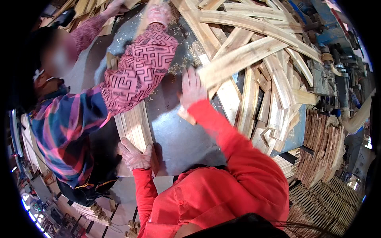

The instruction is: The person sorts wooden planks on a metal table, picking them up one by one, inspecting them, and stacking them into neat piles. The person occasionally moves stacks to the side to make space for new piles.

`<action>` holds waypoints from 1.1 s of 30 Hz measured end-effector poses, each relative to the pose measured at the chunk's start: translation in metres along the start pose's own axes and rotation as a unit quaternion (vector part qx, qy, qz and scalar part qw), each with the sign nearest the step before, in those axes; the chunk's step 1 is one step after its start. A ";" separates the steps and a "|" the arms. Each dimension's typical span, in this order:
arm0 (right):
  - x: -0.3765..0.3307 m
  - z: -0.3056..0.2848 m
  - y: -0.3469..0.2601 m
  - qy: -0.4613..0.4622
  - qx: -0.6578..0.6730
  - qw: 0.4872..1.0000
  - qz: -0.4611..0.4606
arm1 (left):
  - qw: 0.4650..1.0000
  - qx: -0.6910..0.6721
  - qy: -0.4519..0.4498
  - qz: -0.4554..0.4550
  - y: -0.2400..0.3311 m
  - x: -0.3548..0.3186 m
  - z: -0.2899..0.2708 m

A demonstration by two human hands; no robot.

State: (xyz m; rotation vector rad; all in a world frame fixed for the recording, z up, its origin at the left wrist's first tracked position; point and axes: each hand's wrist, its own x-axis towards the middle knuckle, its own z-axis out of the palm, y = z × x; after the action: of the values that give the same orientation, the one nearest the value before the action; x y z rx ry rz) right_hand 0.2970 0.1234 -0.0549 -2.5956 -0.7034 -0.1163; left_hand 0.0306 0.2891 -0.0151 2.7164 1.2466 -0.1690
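Note:
My left hand [136,155], in a pale thin glove, is closed around the near end of a stack of long wooden slats [135,123] at the table's front, thumb on one side and fingers on the other. My right hand [193,88], gloved too and slightly blurred, is open with its fingers stretched out, beside the end of a broad wooden board [242,63] on the pile. A short end of wood [186,116] shows below its wrist; whether the hand touches it I cannot tell.
A heap of loose boards [274,79] covers the right of the metal table [170,135], with sawdust [180,65] near it. At left, a co-worker's patterned sleeve [139,71] reaches over the slats. Stacked wood [319,146] and machinery [329,59] stand at right.

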 end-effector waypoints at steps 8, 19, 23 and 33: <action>-0.164 -0.039 0.070 -0.096 -0.123 0.985 0.075 | 0.999 0.033 0.017 -0.012 -0.005 -0.014 -0.003; -0.187 -0.079 0.086 0.004 0.159 0.946 0.284 | 0.998 0.018 -0.060 -0.023 0.007 -0.011 -0.015; -0.288 -0.058 -0.003 -0.004 0.266 0.952 0.155 | 0.999 0.011 -0.032 -0.006 -0.001 -0.016 -0.011; -0.119 -0.077 -0.033 -0.207 -0.107 0.971 0.045 | 0.997 0.024 -0.011 0.078 0.004 -0.032 0.008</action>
State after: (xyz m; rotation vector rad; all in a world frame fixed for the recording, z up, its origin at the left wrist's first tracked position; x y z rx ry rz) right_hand 0.1802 0.0606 0.0043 -2.8872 -0.7459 0.4129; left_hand 0.0123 0.2616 -0.0177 2.8299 1.0320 -0.2115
